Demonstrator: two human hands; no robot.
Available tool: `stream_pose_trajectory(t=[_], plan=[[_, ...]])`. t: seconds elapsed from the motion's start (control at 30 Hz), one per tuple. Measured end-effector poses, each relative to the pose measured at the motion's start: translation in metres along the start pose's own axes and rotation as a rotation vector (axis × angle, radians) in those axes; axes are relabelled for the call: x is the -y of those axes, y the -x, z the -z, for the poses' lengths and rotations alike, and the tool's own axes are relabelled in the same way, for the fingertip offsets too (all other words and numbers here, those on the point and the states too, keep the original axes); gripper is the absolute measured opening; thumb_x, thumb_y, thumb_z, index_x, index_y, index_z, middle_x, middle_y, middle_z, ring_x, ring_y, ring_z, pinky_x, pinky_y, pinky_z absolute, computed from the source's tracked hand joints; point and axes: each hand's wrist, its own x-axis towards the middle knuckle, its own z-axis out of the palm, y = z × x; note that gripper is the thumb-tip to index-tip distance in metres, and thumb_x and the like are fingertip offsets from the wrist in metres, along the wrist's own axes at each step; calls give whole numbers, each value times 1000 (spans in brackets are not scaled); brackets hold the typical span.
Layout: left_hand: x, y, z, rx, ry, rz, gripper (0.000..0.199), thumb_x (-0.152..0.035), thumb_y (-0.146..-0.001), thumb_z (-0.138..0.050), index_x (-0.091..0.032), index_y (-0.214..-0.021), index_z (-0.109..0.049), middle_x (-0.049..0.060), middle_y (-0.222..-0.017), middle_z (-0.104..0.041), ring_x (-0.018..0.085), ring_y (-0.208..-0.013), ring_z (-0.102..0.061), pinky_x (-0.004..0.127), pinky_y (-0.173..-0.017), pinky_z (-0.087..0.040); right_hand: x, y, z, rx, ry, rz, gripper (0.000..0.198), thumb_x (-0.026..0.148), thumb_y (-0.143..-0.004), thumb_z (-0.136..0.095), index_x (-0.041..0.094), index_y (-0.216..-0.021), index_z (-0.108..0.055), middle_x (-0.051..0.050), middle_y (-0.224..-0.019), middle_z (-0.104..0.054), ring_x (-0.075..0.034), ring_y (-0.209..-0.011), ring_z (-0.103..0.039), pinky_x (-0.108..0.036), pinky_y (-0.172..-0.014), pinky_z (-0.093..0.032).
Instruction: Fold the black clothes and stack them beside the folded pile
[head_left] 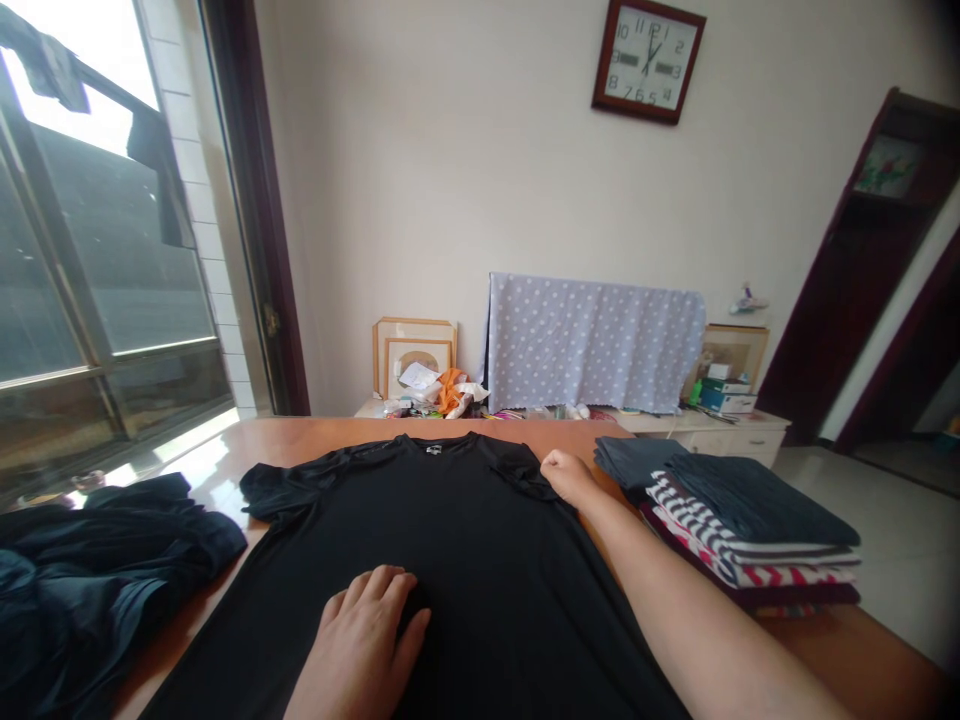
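A black T-shirt (pixel 450 540) lies spread out on the wooden table, its neck at the far edge and its hem out of view below. My left hand (pixel 367 625) rests flat on the front of the shirt, fingers extended and thumb apart. At the shirt's right sleeve, my right hand (pixel 568 477) is closed, pinching the sleeve's edge; the fingertips are hidden. The left sleeve (pixel 281 488) lies a little crumpled.
Rumpled dark clothing (pixel 112 590) is heaped at the left. A stack of folded clothes (pixel 757 525) stands at the right on the table (pixel 840 645). Behind are a low white cabinet (pixel 739 440) and a polka-dot cloth (pixel 592 340) draped over something. A window (pixel 127 230) is at left.
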Motion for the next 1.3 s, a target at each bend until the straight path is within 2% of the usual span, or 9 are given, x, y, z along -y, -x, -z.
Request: stream_pose_trajectory(t=[0.1,0.27,0.5,0.67,0.73,0.87,0.97,1.07,1.3], plan=[[-1,0,1,9,3,8,40,-49,-97,-42,-27,-121,-66,8,-128,-63,25,-121,-54,41,-101,-38,0,2,-2,92,34,47,19,24,-74,-58,22,-85,-73,0,-83,-74,-15,-73,-63,-22,-66,-41],[-1,0,2,13,8,16,42,-49,-97,-42,-26,-123,-65,9,-129,-62,26,-123,-53,41,-103,-38,1,9,0,141,127,93,35,19,-67,-65,33,-98,-76,1,-100,-75,-19,-89,-64,-25,-74,-41],[-1,0,1,9,6,9,41,-49,-97,-42,-27,-122,-65,8,-128,-63,25,-121,-54,41,-102,-37,7,15,12,183,229,153,21,21,-70,-64,30,-85,-76,2,-88,-74,-16,-79,-63,-24,-70,-38],[0,-1,0,-12,3,-3,40,-49,-97,-42,-27,-121,-66,8,-127,-63,25,-121,-54,41,-101,-37,12,16,14,203,277,216,42,18,-71,-62,38,-105,-74,3,-104,-74,-19,-91,-64,-25,-73,-38],[0,-1,0,-9,6,-3,39,-49,-97,-43,-27,-120,-66,7,-126,-63,25,-121,-54,41,-101,-38,14,17,13,211,303,232,43,16,-69,-63,39,-104,-74,3,-103,-73,-19,-89,-64,-26,-71,-37],[-1,-1,2,3,15,3,39,-49,-97,-43,-27,-120,-66,8,-127,-63,25,-121,-54,41,-101,-38,17,19,16,186,354,244,26,17,-67,-65,30,-89,-73,1,-90,-69,-18,-78,-60,-26,-66,-32],[-1,-1,3,14,19,11,40,-49,-96,-43,-27,-121,-66,8,-128,-63,25,-122,-53,41,-102,-37,20,19,22,137,368,259,18,18,-69,-64,26,-85,-68,0,-93,-65,-16,-78,-57,-25,-64,-29],[-1,-1,2,10,12,11,40,-48,-97,-42,-27,-122,-65,8,-128,-63,25,-123,-53,41,-103,-36,25,19,29,100,363,289,18,17,-71,-62,26,-87,-64,1,-99,-64,-15,-81,-55,-25,-65,-27],[-2,-1,5,18,17,1,40,-48,-97,-40,-27,-120,-65,8,-126,-62,25,-120,-54,41,-101,-36,34,33,31,77,328,315,22,13,-74,-56,26,-89,-65,1,-95,-67,-16,-81,-55,-27,-64,-24]])
